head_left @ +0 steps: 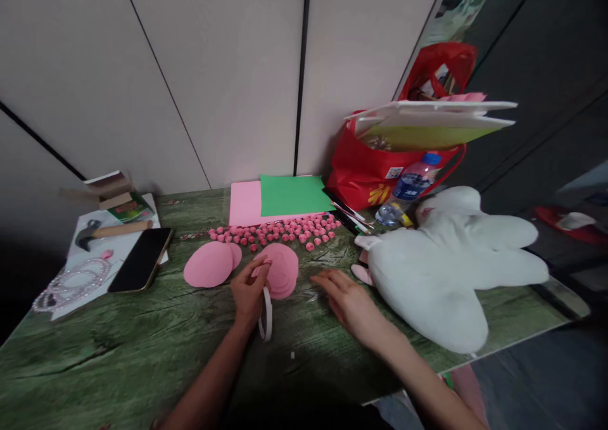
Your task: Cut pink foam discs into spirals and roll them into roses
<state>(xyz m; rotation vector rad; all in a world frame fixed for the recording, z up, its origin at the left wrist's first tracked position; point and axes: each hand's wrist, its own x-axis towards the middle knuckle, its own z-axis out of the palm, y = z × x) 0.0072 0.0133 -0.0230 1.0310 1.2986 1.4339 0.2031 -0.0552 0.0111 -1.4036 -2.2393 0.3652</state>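
My left hand (247,292) is closed, thumb and fingertips pinched around a small pink paper piece (268,262). A narrow roll of white tape (268,319) hangs on edge against the same hand, below the fingers. Just beyond the hand lies a stack of pink paper rounds (285,266) with curved lines on top. More pink paper ovals (208,265) rest to the left. My right hand (349,306) is open, fingers stretched out low over the green table (156,354), with nothing visible in it. Several small pink rolled paper roses (285,228) form a band behind the rounds.
Green and pink sheets (292,196) lie at the back, beside pens (351,215). A white plush toy (427,278), a water bottle (413,183) and a red bag (356,170) stand right. Leftward are a phone (141,259), a hammer (118,228) and clear bead strings (78,278).
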